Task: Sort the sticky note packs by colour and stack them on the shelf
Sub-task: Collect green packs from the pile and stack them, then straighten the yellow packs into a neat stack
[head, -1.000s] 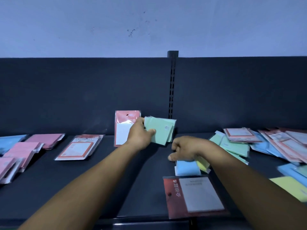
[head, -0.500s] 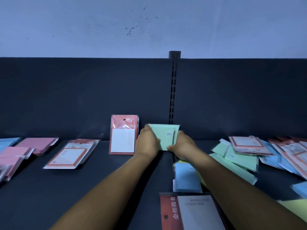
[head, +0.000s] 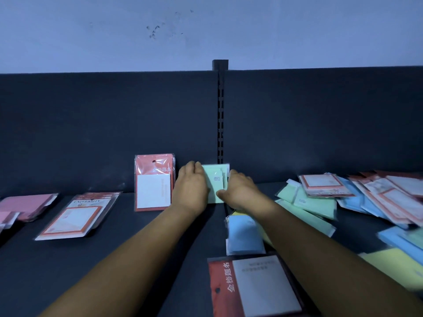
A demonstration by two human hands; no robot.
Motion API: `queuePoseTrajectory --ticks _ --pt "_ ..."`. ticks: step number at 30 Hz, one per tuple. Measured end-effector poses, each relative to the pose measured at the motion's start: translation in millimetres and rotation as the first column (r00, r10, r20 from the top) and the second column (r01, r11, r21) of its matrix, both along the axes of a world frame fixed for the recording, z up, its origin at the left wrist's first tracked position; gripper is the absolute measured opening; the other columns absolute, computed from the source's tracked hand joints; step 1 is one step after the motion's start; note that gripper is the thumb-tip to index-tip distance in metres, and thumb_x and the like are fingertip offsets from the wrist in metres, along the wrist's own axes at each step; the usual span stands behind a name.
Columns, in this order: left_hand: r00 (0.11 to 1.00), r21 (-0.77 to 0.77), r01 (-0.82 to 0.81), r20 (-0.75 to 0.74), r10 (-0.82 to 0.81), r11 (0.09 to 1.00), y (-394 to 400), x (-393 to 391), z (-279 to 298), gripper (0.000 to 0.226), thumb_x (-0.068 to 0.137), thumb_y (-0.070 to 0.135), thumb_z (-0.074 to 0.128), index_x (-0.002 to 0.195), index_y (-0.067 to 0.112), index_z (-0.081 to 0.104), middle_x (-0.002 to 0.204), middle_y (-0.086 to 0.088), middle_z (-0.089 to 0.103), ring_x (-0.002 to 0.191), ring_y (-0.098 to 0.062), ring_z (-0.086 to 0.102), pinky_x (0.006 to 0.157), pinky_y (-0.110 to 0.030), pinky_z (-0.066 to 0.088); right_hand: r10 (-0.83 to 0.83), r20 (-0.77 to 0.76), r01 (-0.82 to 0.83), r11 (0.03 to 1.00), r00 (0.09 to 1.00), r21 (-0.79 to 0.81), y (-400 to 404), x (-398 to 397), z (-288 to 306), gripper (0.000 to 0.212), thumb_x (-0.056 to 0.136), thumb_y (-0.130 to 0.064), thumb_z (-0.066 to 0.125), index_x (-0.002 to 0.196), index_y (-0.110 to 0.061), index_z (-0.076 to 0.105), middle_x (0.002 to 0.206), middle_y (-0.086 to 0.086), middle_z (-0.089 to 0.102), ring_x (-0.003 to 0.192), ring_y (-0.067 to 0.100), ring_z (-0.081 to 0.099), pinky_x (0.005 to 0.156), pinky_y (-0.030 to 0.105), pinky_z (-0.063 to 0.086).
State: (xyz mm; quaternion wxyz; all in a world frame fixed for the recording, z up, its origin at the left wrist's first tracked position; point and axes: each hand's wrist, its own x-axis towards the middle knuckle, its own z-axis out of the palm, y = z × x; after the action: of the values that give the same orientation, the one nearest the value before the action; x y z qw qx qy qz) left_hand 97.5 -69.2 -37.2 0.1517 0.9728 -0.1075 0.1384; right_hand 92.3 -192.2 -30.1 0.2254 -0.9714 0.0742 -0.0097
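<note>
My left hand (head: pixel 191 187) and right hand (head: pixel 240 191) pinch the green packs (head: pixel 215 183) by their side edges, upright against the shelf back (head: pixel 91 133); light, thin and probably slick in their wrappers, they want squeezing together or they may fan.

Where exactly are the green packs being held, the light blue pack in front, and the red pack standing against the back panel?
green packs (head: pixel 215 183): head view, on the front face between the hands.
light blue pack (head: pixel 245 234): head view, middle of its face.
red pack (head: pixel 153 189): head view, on its white pad.
</note>
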Motion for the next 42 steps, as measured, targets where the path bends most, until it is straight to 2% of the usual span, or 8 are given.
queuePoseTrajectory --ticks 3,6,12,20,31,35,39,42 --pt "0.997 0.036 0.062 0.036 -0.063 0.997 2.8 -11.5 7.2 0.07 0.097 0.023 0.05 0.15 0.001 0.011 0.157 -0.013 0.014 0.146 -0.027 0.01 0.119 -0.029 0.008 0.008 0.037 -0.008 1.0 0.999 0.01 -5.2 -17.5 7.0 0.047 0.088 -0.032 0.059 0.128 -0.013 0.043 0.135 0.006 0.048 0.127 0.027 0.039 0.095 0.035 0.038" --pt "0.987 0.02 0.154 0.04 -0.155 0.988 1.4 -26.4 13.5 0.069 0.098 0.024 0.048 0.152 0.005 0.01 0.16 -0.01 0.012 0.148 -0.023 0.008 0.118 -0.028 0.006 0.027 0.027 -0.026 0.999 0.999 -0.027 -9.3 -40.9 13.7 0.052 0.093 -0.031 0.055 0.139 -0.014 0.038 0.145 0.005 0.041 0.135 0.026 0.033 0.105 0.034 0.032" --pt "0.946 -0.012 0.324 -0.018 -0.324 0.946 -7.7 -60.7 18.6 0.067 0.097 0.027 0.048 0.152 0.01 0.014 0.158 -0.007 0.022 0.145 -0.021 0.019 0.115 -0.026 0.017 -0.02 0.024 0.022 0.996 1.0 -0.083 -17.6 -88.8 19.5 0.062 0.097 -0.032 0.049 0.15 -0.013 0.024 0.156 0.003 0.028 0.143 0.022 0.024 0.115 0.033 0.025" --pt "0.885 0.006 0.446 -0.155 -0.44 0.895 -24.1 -94.5 12.2 0.063 0.098 0.029 0.048 0.152 0.01 0.019 0.155 -0.008 0.029 0.14 -0.023 0.032 0.11 -0.03 0.029 -0.178 -0.004 0.177 0.98 0.984 -0.089 -44.0 -149.1 16.2 0.056 0.097 -0.027 0.048 0.149 -0.02 0.029 0.152 0.002 0.035 0.139 0.024 0.034 0.109 0.03 0.032" --pt "0.879 0.04 0.426 -0.256 -0.403 0.904 -58.8 -102.1 13.5 0.061 0.097 0.035 0.049 0.149 0.013 0.027 0.152 -0.009 0.035 0.136 -0.027 0.038 0.109 -0.036 0.035 -0.13 -0.042 0.125 0.986 0.991 -0.107 -79.9 -157.0 10.8 0.062 0.097 -0.033 0.05 0.152 -0.022 0.024 0.157 -0.001 0.027 0.143 0.023 0.025 0.114 0.032 0.023" --pt "0.908 0.177 0.318 -0.338 -0.246 0.931 -76.1 -89.7 11.3 0.06 0.095 0.05 0.044 0.143 0.015 0.034 0.144 -0.01 0.045 0.132 -0.028 0.042 0.107 -0.042 0.033 -0.084 -0.055 0.073 0.981 0.995 -0.179 -103.1 -152.4 7.6 0.061 0.097 -0.038 0.049 0.151 -0.022 0.025 0.156 -0.001 0.027 0.143 0.023 0.024 0.114 0.035 0.021" --pt "0.906 0.287 0.243 -0.408 -0.112 0.927 -87.2 -86.7 5.3 0.059 0.088 0.065 0.042 0.126 0.02 0.048 0.125 0.0 0.057 0.119 -0.023 0.05 0.102 -0.044 0.027 0.101 -0.058 -0.111 0.967 0.993 -0.228 -110.6 -147.3 -0.7 0.057 0.095 -0.041 0.048 0.148 -0.032 0.03 0.159 -0.003 0.02 0.146 0.018 0.017 0.116 0.037 0.016" --pt "0.918 0.265 0.186 -0.39 -0.072 0.946 -90.3 -83.0 5.4 0.071 0.081 0.07 0.048 0.131 0.02 0.043 0.127 0.003 0.057 0.12 -0.022 0.05 0.096 -0.041 0.026 0.155 -0.032 -0.158 0.951 0.987 -0.264 -112.5 -143.5 -6.5 0.048 0.092 -0.039 0.052 0.139 -0.034 0.043 0.148 -0.005 0.037 0.137 0.017 0.032 0.111 0.038 0.022"
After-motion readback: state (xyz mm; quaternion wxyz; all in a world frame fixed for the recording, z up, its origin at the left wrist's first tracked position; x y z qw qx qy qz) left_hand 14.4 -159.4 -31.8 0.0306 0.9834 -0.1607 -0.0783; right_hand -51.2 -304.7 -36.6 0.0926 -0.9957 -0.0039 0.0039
